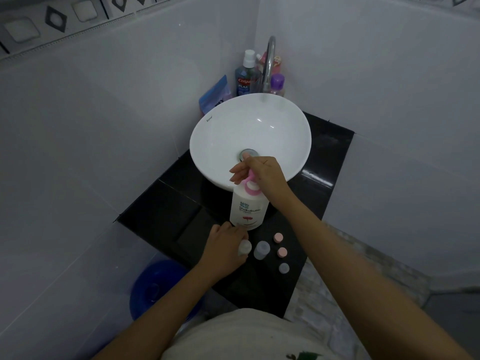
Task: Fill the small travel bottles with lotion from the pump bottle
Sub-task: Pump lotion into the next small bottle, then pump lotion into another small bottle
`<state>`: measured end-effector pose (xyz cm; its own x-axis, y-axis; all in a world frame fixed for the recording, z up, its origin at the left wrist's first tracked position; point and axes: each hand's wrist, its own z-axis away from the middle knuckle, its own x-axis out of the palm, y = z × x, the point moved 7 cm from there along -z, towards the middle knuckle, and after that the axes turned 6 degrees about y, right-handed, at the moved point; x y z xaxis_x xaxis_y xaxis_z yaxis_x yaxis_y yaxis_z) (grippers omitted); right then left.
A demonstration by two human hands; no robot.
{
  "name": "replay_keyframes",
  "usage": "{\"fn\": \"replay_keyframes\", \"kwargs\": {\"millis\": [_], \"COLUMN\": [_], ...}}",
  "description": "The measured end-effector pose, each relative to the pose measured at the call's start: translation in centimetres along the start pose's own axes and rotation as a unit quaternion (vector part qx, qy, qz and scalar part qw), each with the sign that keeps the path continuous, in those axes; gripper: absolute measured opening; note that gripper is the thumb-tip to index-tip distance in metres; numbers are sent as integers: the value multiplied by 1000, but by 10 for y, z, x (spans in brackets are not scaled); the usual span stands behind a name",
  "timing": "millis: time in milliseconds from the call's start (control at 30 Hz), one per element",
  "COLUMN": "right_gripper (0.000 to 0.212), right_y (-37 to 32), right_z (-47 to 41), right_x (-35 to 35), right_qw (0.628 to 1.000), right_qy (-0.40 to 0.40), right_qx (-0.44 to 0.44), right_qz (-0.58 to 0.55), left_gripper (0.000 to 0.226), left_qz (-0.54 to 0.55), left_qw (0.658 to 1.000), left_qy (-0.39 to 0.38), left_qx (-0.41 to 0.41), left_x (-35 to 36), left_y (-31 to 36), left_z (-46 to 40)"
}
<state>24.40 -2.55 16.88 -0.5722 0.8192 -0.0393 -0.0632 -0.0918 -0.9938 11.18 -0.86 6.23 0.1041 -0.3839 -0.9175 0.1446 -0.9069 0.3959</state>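
Head view shows the pump bottle point(248, 206) standing upright on the black table point(161, 216), just in front of the white sink point(220, 131). The right hand point(262, 172) rests on the pink pump head, fingers closed over it. The left hand point(226, 248) is lower, just beside the base of the bottle, and grasps one small travel bottle point(245, 247) that stands on the table. A second travel bottle point(261, 249) stands open just to its right, with two pink caps point(278, 237) and one grey cap point(284, 267) lying near.

I judge that the pumping step is only being prepared: the held bottle is well below the pump's spout, not under it. The next move calls for bringing its narrow mouth right under the spout before pressing, otherwise lotion may fall on the table. Whether any bottle has lotion inside is not clear.
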Motion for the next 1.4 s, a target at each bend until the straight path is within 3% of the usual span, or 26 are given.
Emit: {"fn": "replay_keyframes", "kwargs": {"millis": [200,333,433,667,800,900,1000,1167,1267,1400], "right_gripper": [41,42,42,41,41,41,36,46,40,33], "right_y": [3,1,-1,-2,-2,0,-1,-7,-13,-12], "right_z": [-2,0,1,2,2,2,3,2,3,8], "right_x": [0,-1,-1,-2,-1,-2,-2,-5,-10,-3], "right_qw": [1000,1000,1000,1000,1000,1000,1000,990,996,999], "right_qy": [2,3,0,4,5,4,-9,-42,-50,-44], "right_qx": [-1,-10,-10,-8,-2,5,16,49,24,-8], "right_qz": [4,6,6,13,10,7,-9,-125,-69,26], "left_gripper": [26,58,70,61,42,32,26,28,30,28], "left_qz": [-20,-21,-50,-144,-167,-92,89,344,391,392], "left_qw": [999,998,998,978,973,988,995,936,910,902], "left_qy": [-35,-41,-24,-112,-108,-71,-27,3,58,127], "left_qx": [-21,-30,35,101,115,102,43,-75,-127,-129], "left_x": [8,5,0,17,19,10,-12,-49,-70,-97], "left_y": [-7,-6,13,42,45,48,45,24,3,-12], "left_z": [0,-1,-7,-23,-26,-24,-18,-1,3,-2]}}
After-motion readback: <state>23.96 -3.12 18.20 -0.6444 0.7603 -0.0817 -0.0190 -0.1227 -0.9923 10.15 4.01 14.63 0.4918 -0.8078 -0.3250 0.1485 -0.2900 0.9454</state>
